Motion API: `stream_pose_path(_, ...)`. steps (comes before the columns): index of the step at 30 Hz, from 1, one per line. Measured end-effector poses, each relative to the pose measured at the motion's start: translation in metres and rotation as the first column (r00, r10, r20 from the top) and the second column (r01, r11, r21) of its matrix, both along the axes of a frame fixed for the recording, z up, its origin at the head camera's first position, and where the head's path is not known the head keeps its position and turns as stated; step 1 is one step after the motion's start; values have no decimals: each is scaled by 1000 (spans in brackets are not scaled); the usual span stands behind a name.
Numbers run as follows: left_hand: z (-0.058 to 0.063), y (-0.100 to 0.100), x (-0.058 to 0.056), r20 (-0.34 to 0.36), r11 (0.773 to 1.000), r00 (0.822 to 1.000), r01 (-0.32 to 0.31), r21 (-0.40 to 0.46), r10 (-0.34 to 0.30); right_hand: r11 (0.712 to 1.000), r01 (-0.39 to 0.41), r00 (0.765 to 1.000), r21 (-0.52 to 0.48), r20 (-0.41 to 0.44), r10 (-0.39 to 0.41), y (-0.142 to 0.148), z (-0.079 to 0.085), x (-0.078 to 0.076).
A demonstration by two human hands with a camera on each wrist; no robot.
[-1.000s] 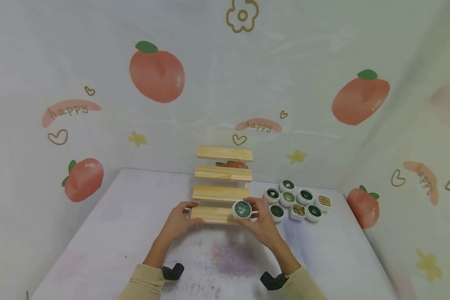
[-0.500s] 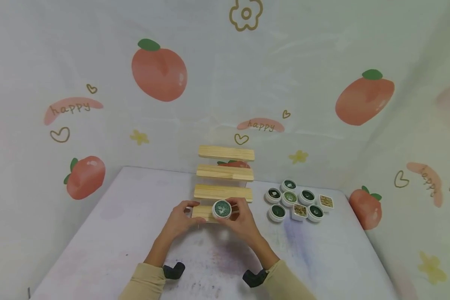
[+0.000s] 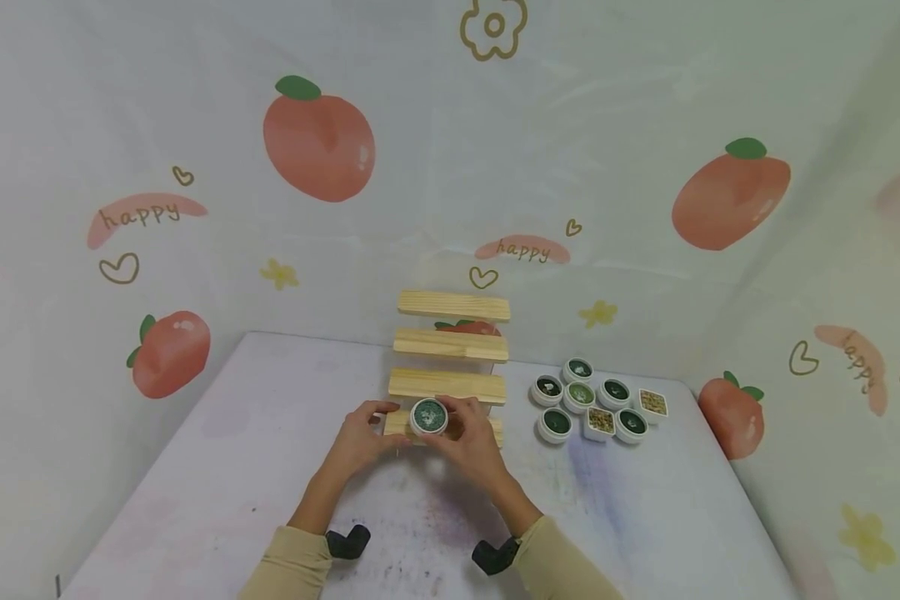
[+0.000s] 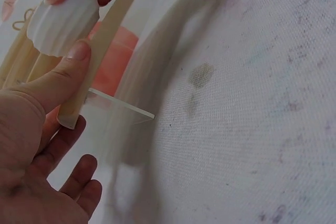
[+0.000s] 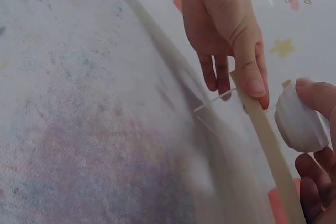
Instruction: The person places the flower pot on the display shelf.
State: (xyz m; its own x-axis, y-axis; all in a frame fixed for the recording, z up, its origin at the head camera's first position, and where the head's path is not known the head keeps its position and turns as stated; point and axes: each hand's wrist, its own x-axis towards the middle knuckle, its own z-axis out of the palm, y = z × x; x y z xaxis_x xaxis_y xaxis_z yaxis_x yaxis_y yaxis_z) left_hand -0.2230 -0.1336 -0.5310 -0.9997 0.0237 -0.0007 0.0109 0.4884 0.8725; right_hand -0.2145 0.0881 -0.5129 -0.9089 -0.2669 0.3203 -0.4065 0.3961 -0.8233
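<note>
The rack (image 3: pixel 450 343) stands on the table (image 3: pixel 195 467), left of the clustered containers (image 3: pixel 580 397), before the backdrop (image 3: pixel 435 167).

Room well left of slatted rack (image 3: pixel 450 344), clustered containers (image 3: pixel 579 397) obstructing farther right

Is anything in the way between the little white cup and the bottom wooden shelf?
Nothing visible is between them: the right hand holds the white cup just above the bottom shelf. The left hand grips the shelf's left end, near the cup.
</note>
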Motion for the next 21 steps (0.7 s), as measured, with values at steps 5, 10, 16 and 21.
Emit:
stream_pose_path(5,-1,0,0,1,1000,1000,3,-2,-3,999,22,999,26,-28,-22,-1,-3,1)
stream_pose_path(10,0,0,1,4,1000,1000,0,-8,0,998,35,999,52,-26,-34,-3,-5,2)
stream_pose_path(16,1,0,2,0,1000,1000,-3,-11,3,995,46,999,94,-13,-45,-3,-3,3)
stream_pose_path(21,1,0,3,8,1000,1000,-4,-7,4,998,-5,1000,70,-4,5,3,0,6)
